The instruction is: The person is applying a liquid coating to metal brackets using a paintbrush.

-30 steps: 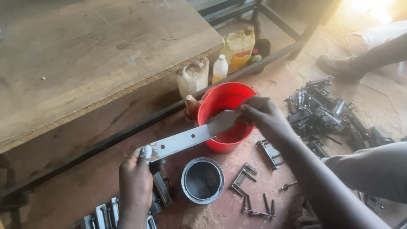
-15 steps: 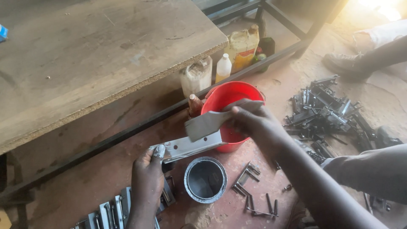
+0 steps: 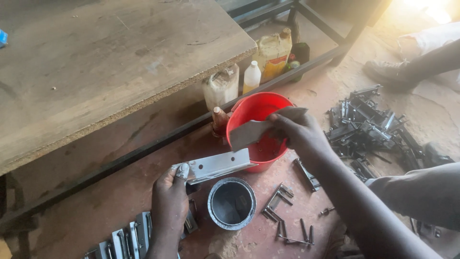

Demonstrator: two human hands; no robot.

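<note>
A: What lies nearest, taking the open paint tin (image 3: 231, 203) as reference?

B: Left of the tin, the left hand (image 3: 168, 207) is closed on one end of a silver metal bracket (image 3: 216, 165), which extends above the tin toward the red bucket (image 3: 258, 128). Painted brackets (image 3: 125, 240) lie in a row further left; loose hinge pins (image 3: 287, 225) lie right of the tin.

A: And beyond the tin?

B: The right hand (image 3: 301, 132) grips a flat grey scraper-like blade (image 3: 254, 130) over the bucket's mouth. Behind the bucket stand plastic bottles (image 3: 252, 76) beneath the wooden workbench (image 3: 110, 62).
</note>
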